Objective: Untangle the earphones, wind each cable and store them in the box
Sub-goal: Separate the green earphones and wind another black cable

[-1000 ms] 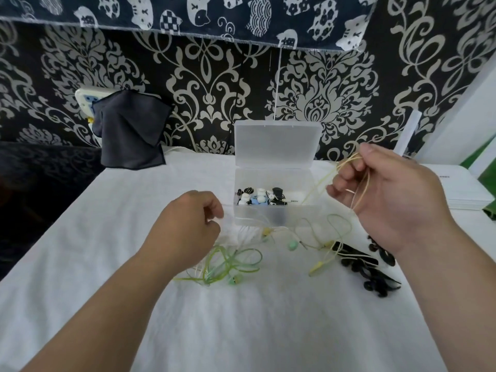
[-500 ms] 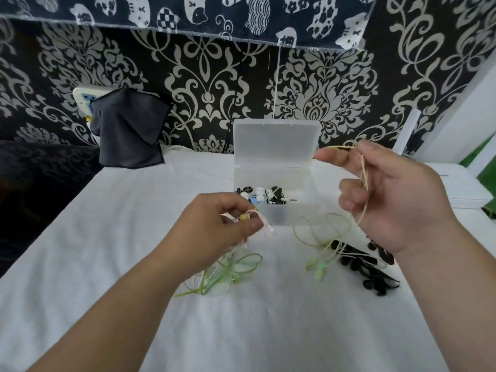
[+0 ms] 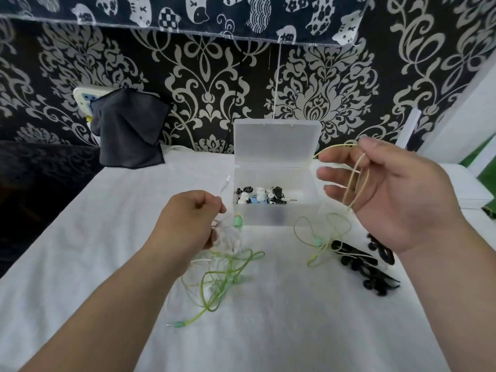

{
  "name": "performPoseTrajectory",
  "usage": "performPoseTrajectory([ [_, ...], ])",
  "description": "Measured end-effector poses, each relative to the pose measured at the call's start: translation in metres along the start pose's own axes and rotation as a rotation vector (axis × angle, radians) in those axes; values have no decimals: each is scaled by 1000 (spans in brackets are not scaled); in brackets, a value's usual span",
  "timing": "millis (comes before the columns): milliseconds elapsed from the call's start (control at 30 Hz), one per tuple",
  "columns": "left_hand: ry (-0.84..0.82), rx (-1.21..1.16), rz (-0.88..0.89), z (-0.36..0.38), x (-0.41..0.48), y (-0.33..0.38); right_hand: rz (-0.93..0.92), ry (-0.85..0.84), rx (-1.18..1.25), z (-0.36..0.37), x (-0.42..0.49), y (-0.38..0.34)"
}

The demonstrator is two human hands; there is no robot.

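Your right grip (image 3: 389, 200) is uncurling, its fingers spreading straight while the yellow cable (image 3: 354, 181) is looping across them under the thumb. Your left grip (image 3: 188, 224) is drawing leftward away from the box (image 3: 276, 213), and the plug (image 3: 178, 324) of the green and white tangle (image 3: 228, 275) is sliding nearer to you.

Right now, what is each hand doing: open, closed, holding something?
Left hand: closed, pinching the white cable.
Right hand: holding the yellow cable, looped over its fingers.
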State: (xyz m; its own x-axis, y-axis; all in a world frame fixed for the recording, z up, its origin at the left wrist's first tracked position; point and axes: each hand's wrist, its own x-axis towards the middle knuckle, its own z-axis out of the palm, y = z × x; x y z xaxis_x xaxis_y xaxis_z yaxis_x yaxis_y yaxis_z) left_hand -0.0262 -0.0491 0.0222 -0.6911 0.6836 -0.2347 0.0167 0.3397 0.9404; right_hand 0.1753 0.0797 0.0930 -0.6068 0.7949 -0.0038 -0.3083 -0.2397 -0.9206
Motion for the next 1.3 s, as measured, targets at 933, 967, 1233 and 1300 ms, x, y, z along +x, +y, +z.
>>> performPoseTrajectory([
  [933,99,-314,314,34,-13,22,242,-192,-889,-36,-9,2],
  [967,146,-371,298,32,-11,23,219,-129,-976,-43,-9,3],
  [1233,47,-275,255,45,-18,27,142,482,-570,-89,-5,-4],
  [1300,-112,-95,290,56,-24,22,165,569,-516,-98,-4,-3],
])
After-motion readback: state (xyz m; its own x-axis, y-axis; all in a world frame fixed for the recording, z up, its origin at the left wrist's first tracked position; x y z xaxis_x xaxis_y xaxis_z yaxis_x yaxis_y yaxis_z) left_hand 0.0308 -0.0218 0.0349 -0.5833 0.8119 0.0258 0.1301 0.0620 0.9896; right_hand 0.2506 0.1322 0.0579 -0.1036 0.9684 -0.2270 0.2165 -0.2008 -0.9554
